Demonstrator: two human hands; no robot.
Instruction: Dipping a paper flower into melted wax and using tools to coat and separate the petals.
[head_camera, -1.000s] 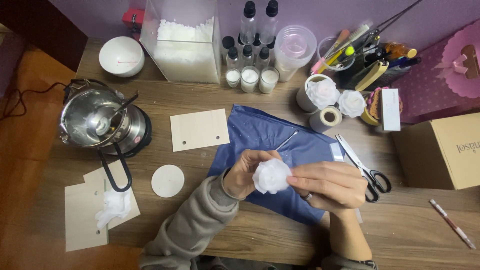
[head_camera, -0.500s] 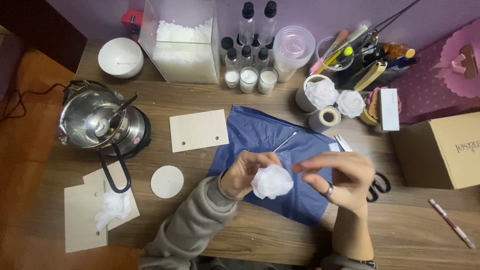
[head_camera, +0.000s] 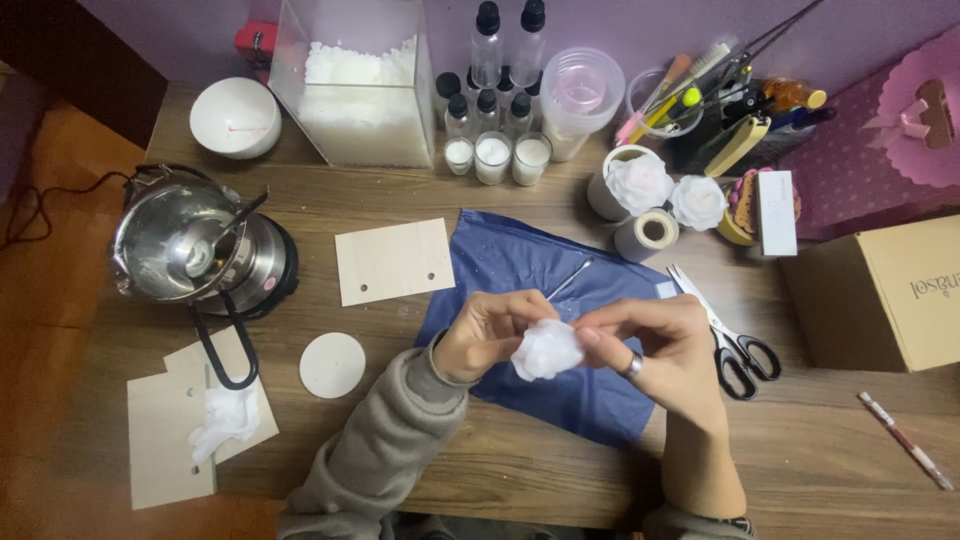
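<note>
Work in hand is the shaping of a white wax flower (head_camera: 547, 349), held between both hands above the blue cloth (head_camera: 520, 270) at the middle of the table (head_camera: 800, 450). The left hand (head_camera: 488, 330) pinches its left edge with fingertips closed on it; the right hand (head_camera: 665, 345), ring on one finger, closes thumb and forefinger on its right side. The flower looks part-formed: a rounded, ruffled lump with petals pressed on, judged less finished than the two white flowers (head_camera: 640, 183) standing by the tape roll (head_camera: 650, 232), so more shaping appears to remain. The table is wood-grain, against a purple wall. Largest items: a clear box (head_camera: 350, 80) of white flakes at the back, a cardboard box (head_camera: 880, 295) at the right edge, a steel melting pot (head_camera: 185, 240) on its hot plate at left with a tool resting in it; contents cannot be made out. Next, wood cards: one (head_camera: 393, 260) just left of the cloth, others (head_camera: 165, 430) at front left under a crumpled white tissue (head_camera: 225, 420). Then a white bowl (head_camera: 236, 116), a white disc (head_camera: 332, 365), bottles and small jars (head_camera: 495, 150) at the back, a holder of tools (head_camera: 720, 85). Smallest: scissors (head_camera: 725, 335) just right of the cloth, a thin metal pick (head_camera: 568, 280) on it, a pen (head_camera: 905, 440) well apart at right.
</note>
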